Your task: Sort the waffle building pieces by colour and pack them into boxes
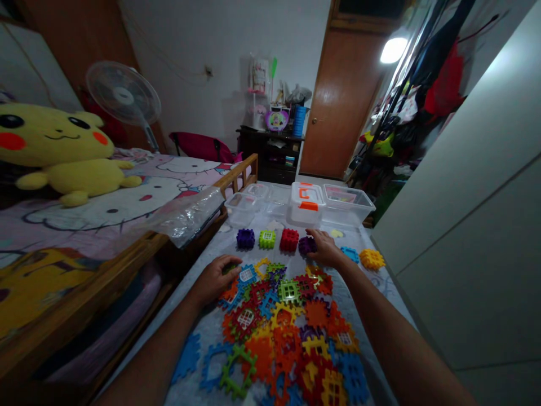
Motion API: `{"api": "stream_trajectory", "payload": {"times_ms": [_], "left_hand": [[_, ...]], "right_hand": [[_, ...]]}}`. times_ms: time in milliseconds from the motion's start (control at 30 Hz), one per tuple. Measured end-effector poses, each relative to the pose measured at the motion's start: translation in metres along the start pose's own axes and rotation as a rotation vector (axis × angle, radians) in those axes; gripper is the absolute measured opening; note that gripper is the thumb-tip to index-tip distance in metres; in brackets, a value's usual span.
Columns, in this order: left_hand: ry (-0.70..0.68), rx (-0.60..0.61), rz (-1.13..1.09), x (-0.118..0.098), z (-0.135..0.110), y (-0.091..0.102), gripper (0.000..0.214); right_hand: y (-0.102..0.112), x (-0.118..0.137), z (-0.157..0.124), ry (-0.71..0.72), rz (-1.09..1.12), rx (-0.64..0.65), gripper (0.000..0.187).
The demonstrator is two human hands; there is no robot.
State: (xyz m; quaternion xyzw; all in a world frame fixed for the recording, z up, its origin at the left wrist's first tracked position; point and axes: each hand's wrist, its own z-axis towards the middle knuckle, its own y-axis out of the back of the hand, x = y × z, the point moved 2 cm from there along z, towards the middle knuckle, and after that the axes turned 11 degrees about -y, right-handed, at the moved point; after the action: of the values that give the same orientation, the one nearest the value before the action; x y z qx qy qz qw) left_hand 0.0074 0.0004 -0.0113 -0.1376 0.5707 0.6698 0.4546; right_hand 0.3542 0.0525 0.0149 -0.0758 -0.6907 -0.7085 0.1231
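My right hand [324, 248] has its fingers and thumb around the right side of a purple stack of toothed plastic building pieces [307, 245], which stands on the table. My left hand [218, 276] is at the left edge of a loose pile of colourful building pieces [287, 321]. Its thumb and fingers close on a green building piece [229, 269], mostly covered by the hand. Left of the purple stack stand a red stack [289, 240], a lime green stack [267, 239] and a dark purple stack [245, 239]. Blue pieces [350, 254] and a yellow stack [372, 259] sit to the right.
Clear plastic boxes [349, 204] and a lidded box with orange clasps [306, 203] line the table's far end. A wooden bed rail [186, 225] with plastic wrapping [190, 217] runs along the left. A pale cabinet [465, 225] stands close on the right.
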Motion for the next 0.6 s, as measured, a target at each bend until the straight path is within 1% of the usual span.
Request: {"api": "stream_trajectory", "payload": {"times_ms": [133,267,433,600], "left_hand": [[0.015,0.023,0.000,0.000,0.001,0.000,0.040],[0.026,0.039,-0.014,0.000,0.000,0.000,0.040],[0.023,0.022,-0.003,0.000,0.000,0.000,0.039],[0.022,0.017,-0.003,0.000,0.000,0.000,0.039]], "right_hand": [[-0.003,0.001,0.004,-0.017,-0.035,0.034,0.081],[-0.002,0.007,0.008,-0.044,-0.072,0.070,0.079],[0.001,0.011,0.011,-0.074,-0.105,0.088,0.076],[0.002,0.011,0.014,-0.079,-0.125,0.094,0.081]]}}
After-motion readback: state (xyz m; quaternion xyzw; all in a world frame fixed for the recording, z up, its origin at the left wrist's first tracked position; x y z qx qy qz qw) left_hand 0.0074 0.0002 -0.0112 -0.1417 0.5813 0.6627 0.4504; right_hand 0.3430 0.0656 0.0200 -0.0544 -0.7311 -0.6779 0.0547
